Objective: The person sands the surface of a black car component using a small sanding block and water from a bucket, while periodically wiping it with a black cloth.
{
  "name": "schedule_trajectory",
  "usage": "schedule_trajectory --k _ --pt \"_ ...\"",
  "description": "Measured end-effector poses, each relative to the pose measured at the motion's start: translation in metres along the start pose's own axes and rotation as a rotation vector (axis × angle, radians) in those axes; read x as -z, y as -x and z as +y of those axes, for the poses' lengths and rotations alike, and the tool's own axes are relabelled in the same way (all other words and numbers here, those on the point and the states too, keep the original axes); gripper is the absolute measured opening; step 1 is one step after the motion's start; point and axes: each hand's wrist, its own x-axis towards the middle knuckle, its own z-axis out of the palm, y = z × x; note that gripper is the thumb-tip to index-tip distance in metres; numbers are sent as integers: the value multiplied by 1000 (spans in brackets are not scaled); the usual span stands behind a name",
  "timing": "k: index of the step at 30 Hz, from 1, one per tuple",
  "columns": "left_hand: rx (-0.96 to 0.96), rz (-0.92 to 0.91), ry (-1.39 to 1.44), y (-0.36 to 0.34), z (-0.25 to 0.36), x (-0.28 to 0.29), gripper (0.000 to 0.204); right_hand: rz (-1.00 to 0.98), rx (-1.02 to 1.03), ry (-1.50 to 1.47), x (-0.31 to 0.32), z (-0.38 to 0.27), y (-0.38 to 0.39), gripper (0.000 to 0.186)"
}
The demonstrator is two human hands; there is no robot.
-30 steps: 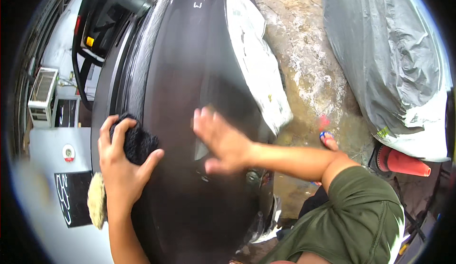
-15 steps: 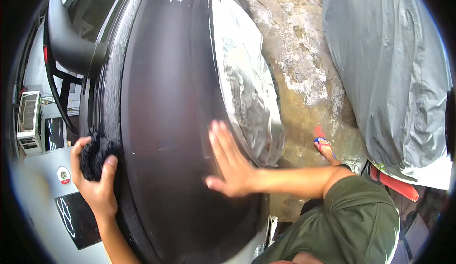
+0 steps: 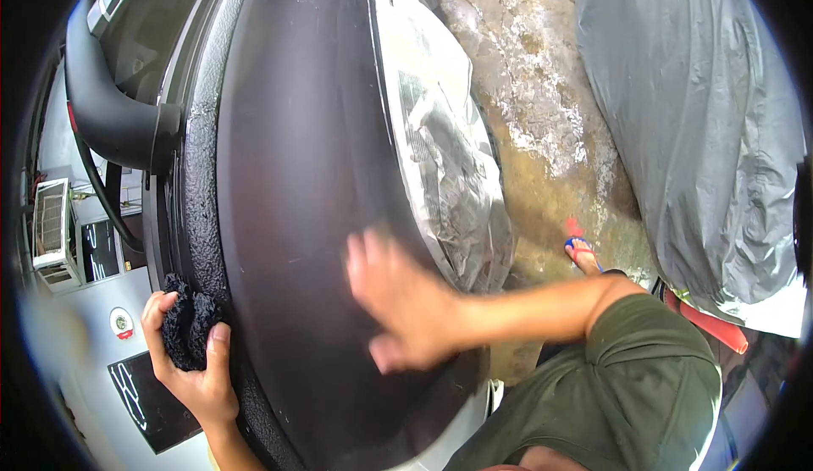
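Note:
My left hand (image 3: 201,385) grips a bunched black fluffy cloth (image 3: 188,325), thumb on one side and fingers on the other. The cloth sits against the textured black strip (image 3: 201,191) that runs along a vehicle's dark, matte body panel (image 3: 284,166). Over the lower part of that panel is my right hand (image 3: 398,301), palm down with fingers stretched out and holding nothing. Motion blurs it, so contact with the surface is hard to judge. A silvery-white sheet (image 3: 436,124) bulges along the panel's right edge.
A black side mirror (image 3: 110,98) juts out at the upper left. On the right, a grey cover (image 3: 694,132) drapes over something large. Between them runs a stained concrete floor (image 3: 538,98), with a foot in a sandal (image 3: 583,252) and a red tube-like object (image 3: 716,327) nearby.
My left hand has moved down and slightly right along the strip with the cloth. My right hand has shifted a little left and down over the panel. The view has shifted slightly.

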Motion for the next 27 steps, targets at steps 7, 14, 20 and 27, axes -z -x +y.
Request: schedule_trajectory --k 7,14,20,27 --pt "-88 -5 -148 -16 31 -11 51 161 -456 -183 67 152 -181 85" --pt "-79 -41 -344 -6 47 -12 58 -93 274 -215 -3 17 8 108" --pt "-128 -24 -291 -16 58 -20 68 297 -207 -28 42 221 -233 108" --pt "-103 -23 -369 2 49 -13 64 218 91 236 18 166 -199 96"
